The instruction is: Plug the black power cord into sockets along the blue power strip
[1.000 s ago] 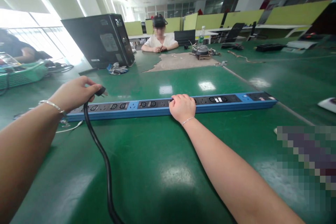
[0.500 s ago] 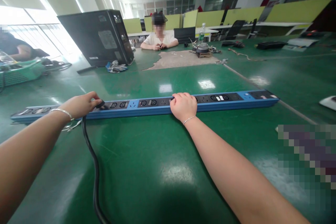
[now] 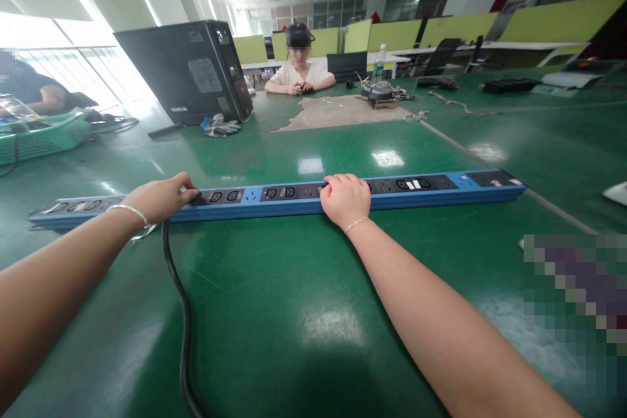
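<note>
A long blue power strip (image 3: 289, 209) with black socket panels lies across the green table in front of me. Over its left part, my left hand (image 3: 159, 199) is closed on a black plug (image 3: 194, 198), most of which the fingers hide. From under that hand a thick black cable (image 3: 183, 313) hangs toward the near edge of the view. My right hand (image 3: 347, 199) is wrapped over the middle of the strip and grips it. Some sockets lie hidden beneath both hands.
The green table (image 3: 274, 333) bears a black computer case (image 3: 181, 72), gloves (image 3: 220, 126), a green basket (image 3: 53, 137), a bottle (image 3: 379, 62) and a metal device (image 3: 381, 93). A person (image 3: 300, 68) sits opposite; another person (image 3: 29, 85) is at the far left.
The whole view has shifted slightly, with the strip and both hands appearing a little further right. Both hands keep their holds, and the plug is at nearly the same place on the strip.
</note>
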`<state>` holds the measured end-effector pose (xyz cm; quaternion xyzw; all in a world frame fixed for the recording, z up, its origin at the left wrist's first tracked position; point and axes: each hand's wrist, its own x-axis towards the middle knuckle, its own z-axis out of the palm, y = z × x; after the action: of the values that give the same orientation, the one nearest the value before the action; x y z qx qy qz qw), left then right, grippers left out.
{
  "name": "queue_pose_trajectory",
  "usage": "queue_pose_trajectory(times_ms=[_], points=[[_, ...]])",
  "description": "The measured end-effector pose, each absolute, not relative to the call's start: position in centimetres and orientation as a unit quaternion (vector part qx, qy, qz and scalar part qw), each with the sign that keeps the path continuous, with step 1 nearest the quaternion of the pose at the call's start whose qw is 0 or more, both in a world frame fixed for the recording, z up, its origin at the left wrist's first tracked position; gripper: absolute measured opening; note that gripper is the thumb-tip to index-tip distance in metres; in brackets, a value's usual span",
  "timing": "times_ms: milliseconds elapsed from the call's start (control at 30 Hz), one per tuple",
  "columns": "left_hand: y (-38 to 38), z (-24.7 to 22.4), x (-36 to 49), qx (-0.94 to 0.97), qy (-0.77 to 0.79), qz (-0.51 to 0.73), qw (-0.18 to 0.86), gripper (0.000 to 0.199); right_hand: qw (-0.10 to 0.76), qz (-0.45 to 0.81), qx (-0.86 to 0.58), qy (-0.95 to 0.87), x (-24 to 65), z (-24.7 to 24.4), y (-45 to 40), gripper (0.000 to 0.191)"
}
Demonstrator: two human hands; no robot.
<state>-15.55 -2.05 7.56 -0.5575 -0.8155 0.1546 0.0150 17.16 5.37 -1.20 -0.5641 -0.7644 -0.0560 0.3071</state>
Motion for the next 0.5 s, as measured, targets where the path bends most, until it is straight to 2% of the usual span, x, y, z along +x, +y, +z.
queue_pose_trajectory(times_ms=[167, 367, 500], points=[[-1.8, 7.1, -15.9, -0.560, -0.816, 0.142, 0.017, 0.042, 0.303, -0.059, -0.563, -0.767, 17.2, -1.2, 5.4, 0.035], [-1.2, 6.7, -16.5, -0.553, -0.825, 0.117, -0.030, 0.042, 0.296, -0.057, -0.566, -0.767, 17.3, -1.2, 5.4, 0.035], [-2.3, 6.0, -15.7, -0.537, -0.838, 0.092, 0.020, 0.047, 0.295, -0.060, -0.566, -0.767, 17.2, -1.2, 5.4, 0.035]])
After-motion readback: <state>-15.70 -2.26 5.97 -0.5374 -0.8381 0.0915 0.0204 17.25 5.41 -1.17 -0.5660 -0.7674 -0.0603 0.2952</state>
